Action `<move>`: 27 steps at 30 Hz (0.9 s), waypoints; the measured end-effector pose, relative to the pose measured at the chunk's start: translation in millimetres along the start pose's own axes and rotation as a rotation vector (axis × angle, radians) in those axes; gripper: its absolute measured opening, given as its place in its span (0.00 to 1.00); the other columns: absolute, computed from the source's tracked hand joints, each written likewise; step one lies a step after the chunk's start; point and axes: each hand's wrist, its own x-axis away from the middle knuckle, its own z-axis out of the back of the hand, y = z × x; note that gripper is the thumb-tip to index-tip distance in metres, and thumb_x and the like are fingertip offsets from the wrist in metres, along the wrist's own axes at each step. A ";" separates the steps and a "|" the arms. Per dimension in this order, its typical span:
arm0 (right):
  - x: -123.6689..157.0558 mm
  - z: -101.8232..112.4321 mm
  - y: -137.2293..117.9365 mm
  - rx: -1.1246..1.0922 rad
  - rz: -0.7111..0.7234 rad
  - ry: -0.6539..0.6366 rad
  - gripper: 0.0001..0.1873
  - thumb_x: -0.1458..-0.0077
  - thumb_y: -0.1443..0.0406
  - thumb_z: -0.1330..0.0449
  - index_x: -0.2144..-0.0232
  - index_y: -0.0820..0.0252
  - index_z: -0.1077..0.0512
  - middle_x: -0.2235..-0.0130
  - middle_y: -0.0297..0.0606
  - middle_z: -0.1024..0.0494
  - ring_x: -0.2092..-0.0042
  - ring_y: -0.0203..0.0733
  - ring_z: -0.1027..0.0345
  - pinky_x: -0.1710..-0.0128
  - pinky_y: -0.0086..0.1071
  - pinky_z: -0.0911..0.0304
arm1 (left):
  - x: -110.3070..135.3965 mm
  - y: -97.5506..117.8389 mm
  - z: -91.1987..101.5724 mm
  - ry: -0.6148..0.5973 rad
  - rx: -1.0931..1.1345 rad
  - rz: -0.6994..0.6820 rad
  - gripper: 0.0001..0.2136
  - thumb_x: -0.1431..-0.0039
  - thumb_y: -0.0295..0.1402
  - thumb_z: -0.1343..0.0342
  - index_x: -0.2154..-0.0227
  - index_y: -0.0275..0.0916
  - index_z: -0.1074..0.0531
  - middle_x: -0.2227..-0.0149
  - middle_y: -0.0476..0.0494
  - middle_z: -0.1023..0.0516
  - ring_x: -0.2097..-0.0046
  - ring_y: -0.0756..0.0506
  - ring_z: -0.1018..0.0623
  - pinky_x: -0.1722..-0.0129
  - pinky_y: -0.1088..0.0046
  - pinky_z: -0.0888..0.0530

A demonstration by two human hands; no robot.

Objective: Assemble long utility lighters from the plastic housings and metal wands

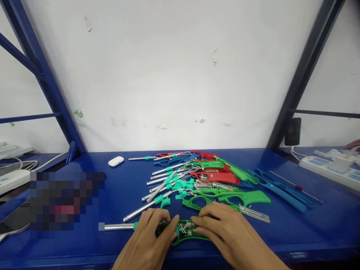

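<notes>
A half-built long-nosed gas lighter lies at the table's front edge, its green handle shell (182, 240) facing up with white wires and small parts inside. Its metal tube (119, 227) points left. My left hand (152, 234) is closed round the front of this lighter, thumb and fingers around the trigger area. My right hand (222, 228) pinches at the clear part inside the shell's rear, fingertips together; the hand hides much of that end. Just behind lie more metal lighter tubes (143, 210) with teal trigger pieces, and a clear fuel tank (255, 213).
Red handle shells (218, 177), green shells (257, 197) and blue shells (281, 191) are piled behind. A thin screwdriver (300, 187) lies right. A white earbud case (116, 161) sits back left, near a blurred-out patch. Power strips (332, 168) stand beyond the frame posts; a person's hand (353, 144) shows far right.
</notes>
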 end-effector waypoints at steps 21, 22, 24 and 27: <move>0.6 -4.1 1.6 -0.019 0.003 0.041 0.08 0.30 0.64 0.38 0.54 0.48 0.19 0.59 0.34 0.19 0.60 0.42 0.25 0.58 0.35 0.31 | -5.9 2.9 7.2 0.098 -0.019 -0.056 0.13 0.22 0.29 0.54 0.47 0.41 0.25 0.54 0.44 0.16 0.54 0.46 0.17 0.51 0.73 0.20; 0.8 -4.5 1.8 -0.020 0.003 0.043 0.08 0.30 0.64 0.38 0.54 0.48 0.19 0.58 0.34 0.19 0.59 0.43 0.25 0.58 0.35 0.31 | -5.7 2.6 7.4 0.090 -0.034 -0.066 0.14 0.22 0.29 0.55 0.46 0.41 0.25 0.55 0.44 0.16 0.55 0.46 0.17 0.52 0.72 0.19; 1.3 -5.0 2.3 -0.019 0.002 0.039 0.08 0.30 0.64 0.39 0.54 0.48 0.20 0.58 0.35 0.19 0.59 0.43 0.25 0.57 0.35 0.31 | -4.8 2.1 8.0 0.044 -0.066 -0.078 0.15 0.22 0.29 0.56 0.43 0.41 0.26 0.54 0.43 0.16 0.56 0.45 0.17 0.54 0.71 0.19; 2.2 -5.3 2.6 -0.016 0.000 0.029 0.09 0.29 0.64 0.39 0.53 0.47 0.20 0.57 0.34 0.19 0.58 0.43 0.26 0.57 0.36 0.31 | -3.2 1.7 8.8 -0.046 -0.086 -0.077 0.19 0.25 0.25 0.55 0.39 0.43 0.28 0.52 0.42 0.17 0.56 0.43 0.17 0.55 0.69 0.18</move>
